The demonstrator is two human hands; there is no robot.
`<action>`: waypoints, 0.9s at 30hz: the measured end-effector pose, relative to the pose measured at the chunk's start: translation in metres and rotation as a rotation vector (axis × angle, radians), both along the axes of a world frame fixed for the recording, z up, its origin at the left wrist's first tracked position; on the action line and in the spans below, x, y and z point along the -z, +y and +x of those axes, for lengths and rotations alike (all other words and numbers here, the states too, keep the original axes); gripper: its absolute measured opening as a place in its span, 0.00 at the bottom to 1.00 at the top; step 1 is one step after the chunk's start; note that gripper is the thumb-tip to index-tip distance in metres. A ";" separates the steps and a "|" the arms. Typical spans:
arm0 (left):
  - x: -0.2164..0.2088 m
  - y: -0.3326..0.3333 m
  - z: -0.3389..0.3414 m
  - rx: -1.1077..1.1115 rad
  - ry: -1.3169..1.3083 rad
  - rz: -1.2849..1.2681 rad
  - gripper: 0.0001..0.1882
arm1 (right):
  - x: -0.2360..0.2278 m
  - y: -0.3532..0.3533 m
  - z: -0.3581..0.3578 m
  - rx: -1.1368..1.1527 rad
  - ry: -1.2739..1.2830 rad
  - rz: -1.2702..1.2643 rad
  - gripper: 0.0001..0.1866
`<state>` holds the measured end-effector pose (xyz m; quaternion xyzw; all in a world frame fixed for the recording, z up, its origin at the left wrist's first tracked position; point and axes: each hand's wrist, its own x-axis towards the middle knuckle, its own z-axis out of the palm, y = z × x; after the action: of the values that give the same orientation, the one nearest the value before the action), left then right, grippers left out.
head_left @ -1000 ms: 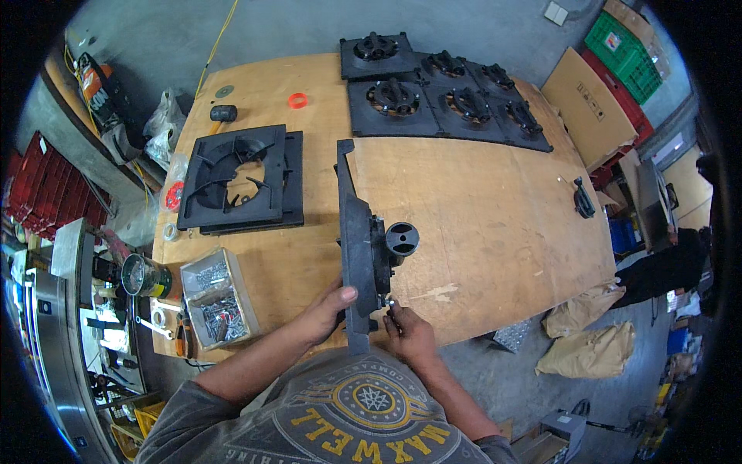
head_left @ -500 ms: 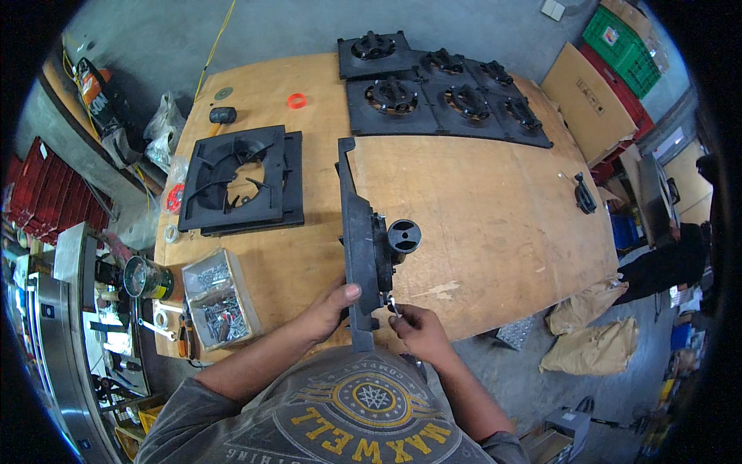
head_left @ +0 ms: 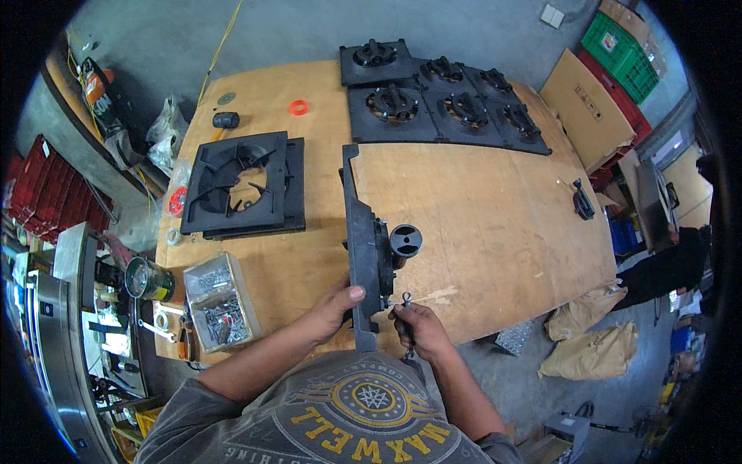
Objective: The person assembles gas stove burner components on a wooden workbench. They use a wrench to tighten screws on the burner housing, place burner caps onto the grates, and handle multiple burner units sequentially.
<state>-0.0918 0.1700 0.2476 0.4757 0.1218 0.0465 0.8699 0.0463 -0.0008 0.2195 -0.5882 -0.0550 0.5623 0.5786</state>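
A black cast-iron stove top plate (head_left: 355,240) stands on its edge in front of me, its lower end close to my shirt. From its right face sticks out a burner (head_left: 405,241) with a round, slotted end. My left hand (head_left: 337,303) is closed around the plate's left side, thumb pressed on the edge. Just right of the plate's lower part, my right hand (head_left: 422,332) is closed on a small wrench (head_left: 406,298). The wrench's ring end points up, beside the bolts under the burner and apart from them. Fingers hide part of its handle.
Two stacked stove plates (head_left: 239,185), a mallet (head_left: 226,120), an orange ring (head_left: 298,107) and a box of bolts (head_left: 251,298) lie left. Several plates with burners (head_left: 394,127) fill the far side; one loose burner part (head_left: 583,201) lies right. A person (head_left: 668,263) is beyond the right edge.
My right hand has drawn the wrench slightly away from the bolts and turned it, so its ring end now points upward. My left hand still holds the plate upright.
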 end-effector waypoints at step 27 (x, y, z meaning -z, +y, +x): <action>-0.002 -0.002 0.002 -0.010 0.015 -0.022 0.52 | 0.029 -0.012 -0.010 -0.239 -1.091 0.108 0.20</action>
<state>-0.0896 0.1676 0.2493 0.4659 0.1311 0.0459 0.8739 0.0366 -0.0129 0.1909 -0.7532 -0.4412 0.2347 0.4278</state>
